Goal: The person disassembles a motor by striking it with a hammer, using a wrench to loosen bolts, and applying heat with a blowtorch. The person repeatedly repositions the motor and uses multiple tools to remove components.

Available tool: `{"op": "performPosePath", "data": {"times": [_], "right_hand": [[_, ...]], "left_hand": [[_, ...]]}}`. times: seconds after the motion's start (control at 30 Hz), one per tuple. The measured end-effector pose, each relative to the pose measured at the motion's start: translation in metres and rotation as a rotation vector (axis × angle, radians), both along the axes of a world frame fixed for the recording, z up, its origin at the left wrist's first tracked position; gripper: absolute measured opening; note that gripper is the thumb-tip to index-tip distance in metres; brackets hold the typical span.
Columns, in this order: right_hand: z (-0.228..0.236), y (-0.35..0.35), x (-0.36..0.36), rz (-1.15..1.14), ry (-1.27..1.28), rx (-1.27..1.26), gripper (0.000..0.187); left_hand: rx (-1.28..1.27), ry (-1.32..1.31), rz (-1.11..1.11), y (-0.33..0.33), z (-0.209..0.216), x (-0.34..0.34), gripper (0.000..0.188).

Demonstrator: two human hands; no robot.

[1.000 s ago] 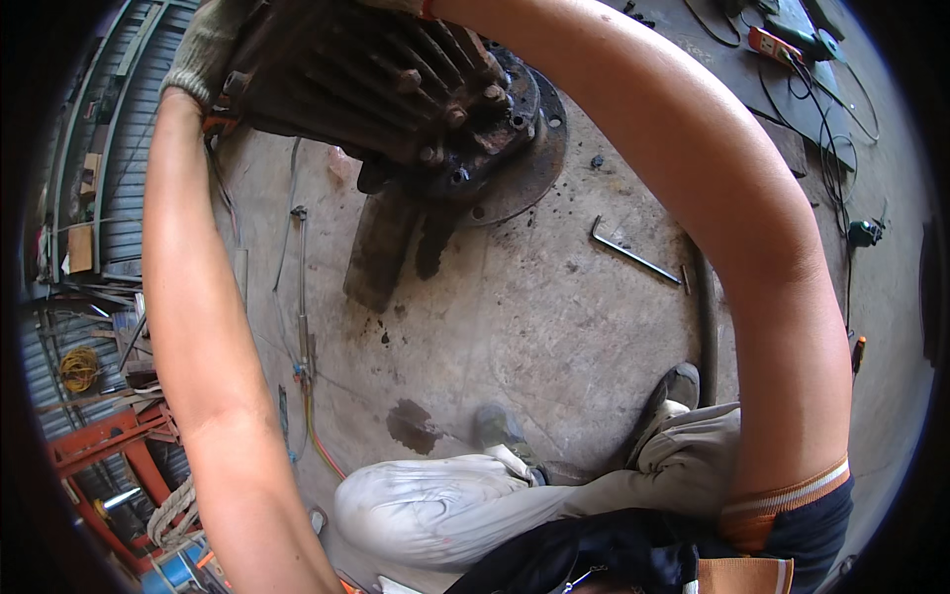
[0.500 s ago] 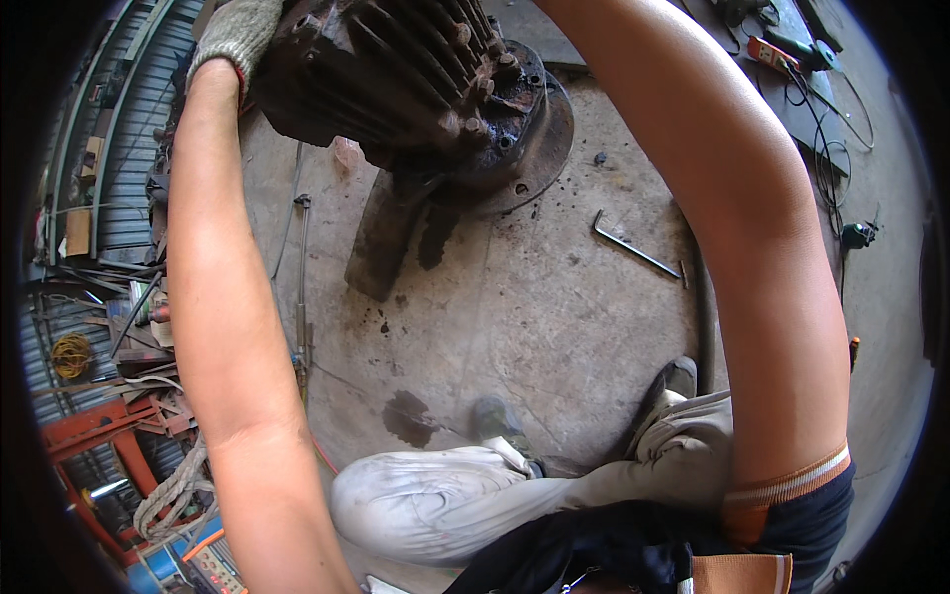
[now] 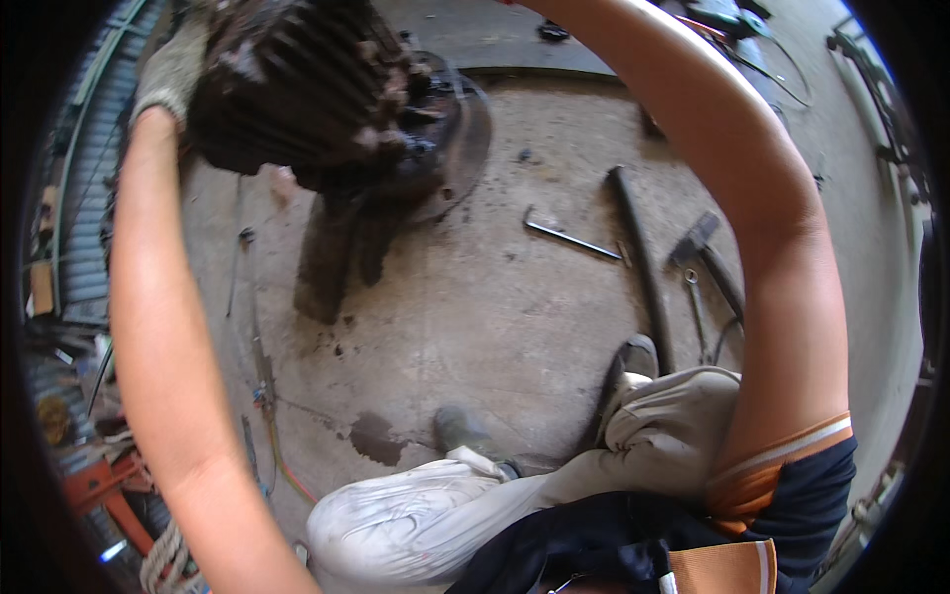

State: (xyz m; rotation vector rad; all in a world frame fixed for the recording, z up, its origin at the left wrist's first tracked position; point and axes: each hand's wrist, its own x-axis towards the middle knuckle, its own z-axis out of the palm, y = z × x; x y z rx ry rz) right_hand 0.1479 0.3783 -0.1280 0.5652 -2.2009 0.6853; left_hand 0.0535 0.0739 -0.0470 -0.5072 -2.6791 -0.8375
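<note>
Ribbed casting [image 3: 297, 94] stands beside left hand [image 3: 174, 71], fingers' hold unclear; hex key [image 3: 574, 240], dark bar [image 3: 640, 262], hammer [image 3: 696, 238] lie rightward.

Workshop, with hammer [image 3: 705, 252] and spanner [image 3: 697, 307]

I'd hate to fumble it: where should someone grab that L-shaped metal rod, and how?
Probably midway along the long straight leg of the L-shaped rod, from above, pinching across it: the rod lies flat on the floor, and a dark bar lies close to its right end.
</note>
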Motion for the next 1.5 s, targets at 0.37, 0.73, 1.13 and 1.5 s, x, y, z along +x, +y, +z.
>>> {"op": "performPosePath", "data": {"times": [0.37,0.73,1.13,1.5], "right_hand": [[-0.238,0.065,0.349,-0.371,-1.172,0.135,0.022],[-0.280,0.134,0.476,-1.035,-0.723,0.138,0.041],[-0.172,0.122,0.397,-0.770,-1.478,-0.748,0.044],[-0.017,-0.037,0.176,0.082,-0.988,-1.168,0.037]], "left_hand": [[-0.074,-0.138,0.094,-0.019,-0.008,-0.034,0.090],[-0.241,-0.128,0.216,-0.029,-0.005,-0.037,0.097],[-0.464,0.480,-0.328,-0.024,-0.009,-0.043,0.066],[-0.675,0.245,0.055,0.000,-0.005,-0.002,0.076]]}}
